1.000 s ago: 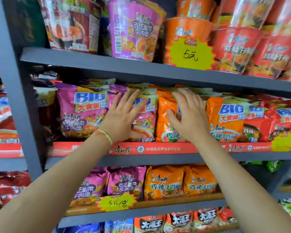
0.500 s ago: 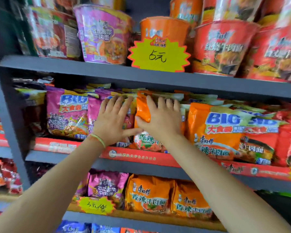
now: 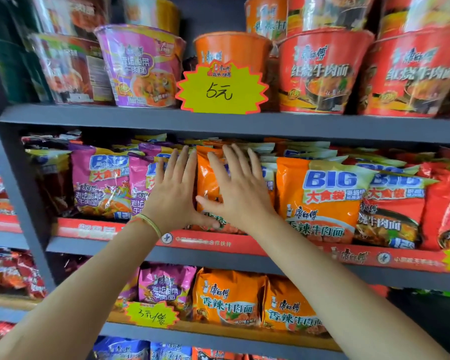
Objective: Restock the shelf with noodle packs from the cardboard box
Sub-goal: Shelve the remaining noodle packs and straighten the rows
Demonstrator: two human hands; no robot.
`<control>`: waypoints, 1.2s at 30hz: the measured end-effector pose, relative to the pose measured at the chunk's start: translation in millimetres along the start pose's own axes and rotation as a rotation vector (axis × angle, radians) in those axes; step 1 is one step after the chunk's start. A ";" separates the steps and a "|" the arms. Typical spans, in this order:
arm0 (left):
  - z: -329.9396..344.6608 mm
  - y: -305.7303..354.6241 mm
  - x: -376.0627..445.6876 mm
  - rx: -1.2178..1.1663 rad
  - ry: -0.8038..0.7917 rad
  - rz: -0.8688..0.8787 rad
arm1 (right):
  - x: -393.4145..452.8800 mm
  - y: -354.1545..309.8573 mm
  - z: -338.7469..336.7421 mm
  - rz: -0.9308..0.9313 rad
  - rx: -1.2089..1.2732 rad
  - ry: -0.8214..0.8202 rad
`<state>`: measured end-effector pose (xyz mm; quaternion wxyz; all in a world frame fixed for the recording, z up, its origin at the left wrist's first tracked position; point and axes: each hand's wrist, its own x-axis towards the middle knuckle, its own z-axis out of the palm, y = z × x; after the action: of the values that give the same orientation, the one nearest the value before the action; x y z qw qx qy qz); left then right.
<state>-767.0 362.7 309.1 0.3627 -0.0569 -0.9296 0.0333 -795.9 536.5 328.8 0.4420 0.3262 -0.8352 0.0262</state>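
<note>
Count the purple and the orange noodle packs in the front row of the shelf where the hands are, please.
Purple packs: 2, one partly behind the left hand
Orange packs: 2, one under the right hand
Total: 4
Packs further back show only their tops, so they are not counted.

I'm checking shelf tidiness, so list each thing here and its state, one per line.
Left hand: fingers straight, pressing on a purple noodle pack.
Right hand: fingers straight, flat on an orange noodle pack.
Noodle packs, middle shelf: upright, packed close.
Noodle bowls: sealed, stacked.
Yellow price tag: facing out, reads 5.
</note>
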 end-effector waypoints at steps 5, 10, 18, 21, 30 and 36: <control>-3.4 1.2 0.6 -0.043 0.030 0.068 | -20.0 17.8 -14.2 -0.026 -0.148 -0.154; -2.7 -4.0 4.6 0.037 0.023 0.164 | -17.6 19.2 -13.6 0.002 -0.218 -0.286; -5.7 -24.4 -1.7 -0.054 0.100 0.153 | -18.1 11.9 -20.7 0.002 -0.214 -0.268; -6.6 -42.5 -8.9 -0.125 0.242 -0.036 | -25.7 -5.4 -23.3 -0.002 -0.149 -0.075; 15.5 -53.8 -5.5 -0.015 0.173 -0.055 | 2.8 -25.2 11.3 0.120 -0.199 -0.114; 14.4 -58.3 -3.0 0.023 0.254 -0.006 | 5.8 -18.0 19.1 0.132 -0.210 -0.079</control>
<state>-779.3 304.2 302.5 0.4782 -0.0537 -0.8759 0.0353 -801.8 513.0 317.2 0.4377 0.2235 -0.8697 -0.0452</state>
